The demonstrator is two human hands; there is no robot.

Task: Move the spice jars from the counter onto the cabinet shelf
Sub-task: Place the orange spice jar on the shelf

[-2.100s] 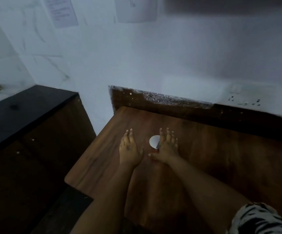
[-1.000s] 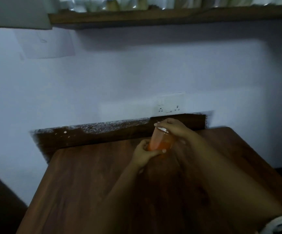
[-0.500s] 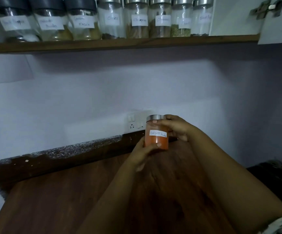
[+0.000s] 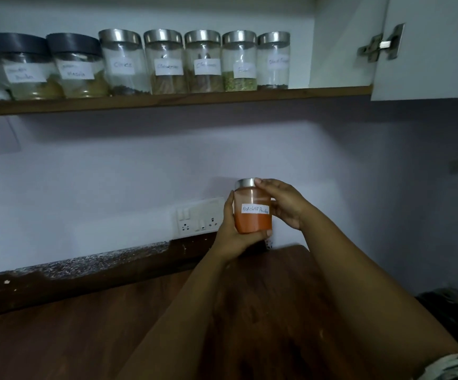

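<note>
Dim overall, the white cabinet interior (image 4: 340, 37) catches the most light, the dark wooden counter (image 4: 71, 333) lies shadowed, and left-edge jars blur.

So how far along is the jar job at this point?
Done: eight jars already line the shelf. In hand: the chilli jar, held by the left hand beneath and the right hand at its lid, well below the shelf. Left: setting it in the gap at the row's right end. No other jars show on the counter.

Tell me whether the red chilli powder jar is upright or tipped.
Upright. The red chilli powder jar has its steel lid on top, held between the left hand and right hand.
</note>
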